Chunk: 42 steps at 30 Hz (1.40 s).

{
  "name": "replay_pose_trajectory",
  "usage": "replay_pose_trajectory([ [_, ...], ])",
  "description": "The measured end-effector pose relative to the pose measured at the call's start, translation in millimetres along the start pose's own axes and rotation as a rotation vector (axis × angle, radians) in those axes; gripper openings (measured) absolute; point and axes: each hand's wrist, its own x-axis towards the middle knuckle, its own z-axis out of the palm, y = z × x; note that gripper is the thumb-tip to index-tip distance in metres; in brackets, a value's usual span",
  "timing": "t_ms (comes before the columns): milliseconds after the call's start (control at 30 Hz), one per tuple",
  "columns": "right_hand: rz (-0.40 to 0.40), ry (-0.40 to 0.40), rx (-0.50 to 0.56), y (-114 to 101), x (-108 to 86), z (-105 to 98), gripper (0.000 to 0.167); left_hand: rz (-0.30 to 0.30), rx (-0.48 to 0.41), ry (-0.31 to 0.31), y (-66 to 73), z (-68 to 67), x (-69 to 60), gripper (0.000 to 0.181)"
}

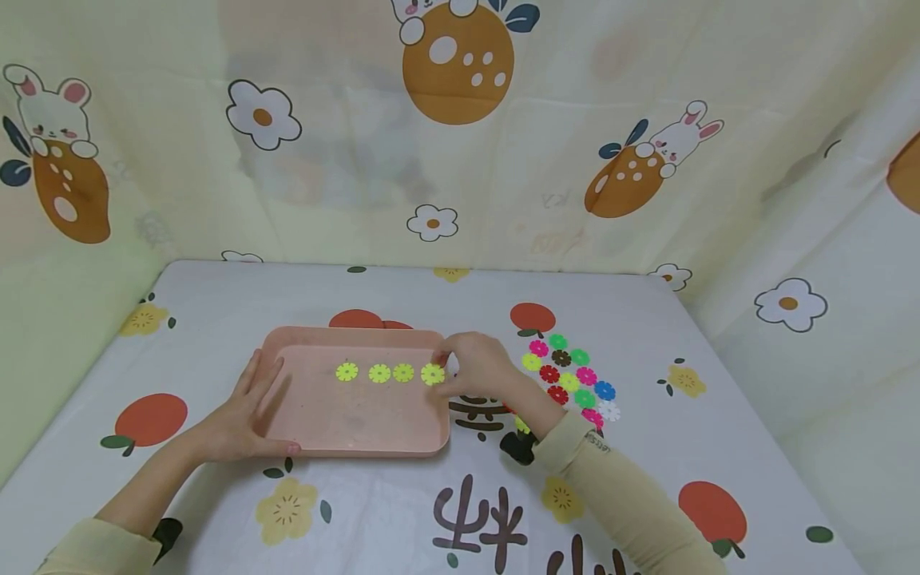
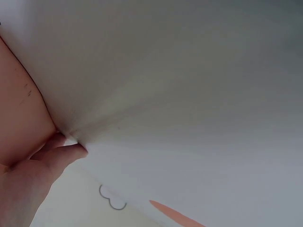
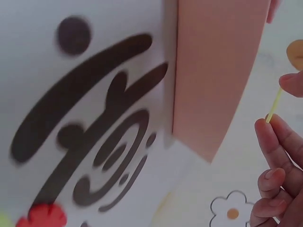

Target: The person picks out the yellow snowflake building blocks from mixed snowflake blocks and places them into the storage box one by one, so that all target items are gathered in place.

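Firstly, head: yellow flower disc (image 1: pixel 433 374), notch-edged, pinched in right hand's grip (image 1: pixel 470 366) at pink tray's (image 1: pixel 359 427) right end; three like discs (image 1: pixel 379 373) inside; left hand (image 1: pixel 233 427), extended, against left rim; tabletop (image 1: pixel 388 511) around. Left wrist: fingers (image 2: pixel 66 155) along tray edge. Right wrist: disc edge-on, thin.

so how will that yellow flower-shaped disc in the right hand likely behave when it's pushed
The yellow flower-shaped disc is probably light, looking thin edge-on in the pinch of the right hand. It seems fairly stiff, since its edge looks straight there. Laid flat like the three matching discs on the pink tray, it would likely slide rather than roll.
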Motion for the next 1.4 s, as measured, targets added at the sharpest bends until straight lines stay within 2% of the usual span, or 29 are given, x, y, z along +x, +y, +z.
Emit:
replay_pose_trajectory([
  [333,-0.029,-0.053,0.006,-21.9,14.0,12.1,0.029,-0.001,-0.005,-0.004,1.8,-1.0,-0.7,0.124],
  [800,-0.17,-0.046,0.039,-45.8,24.5,28.7,0.029,0.013,-0.006,-0.001,0.5,-0.7,-0.7,0.124],
  [1100,-0.098,-0.093,0.045,-63.8,30.4,37.3,0.027,-0.002,-0.012,-0.006,2.7,-1.4,-0.9,0.123],
  [1400,-0.125,-0.082,0.032,-75.6,37.1,52.8,0.029,-0.005,-0.014,-0.007,1.6,-1.0,-0.3,0.122],
])
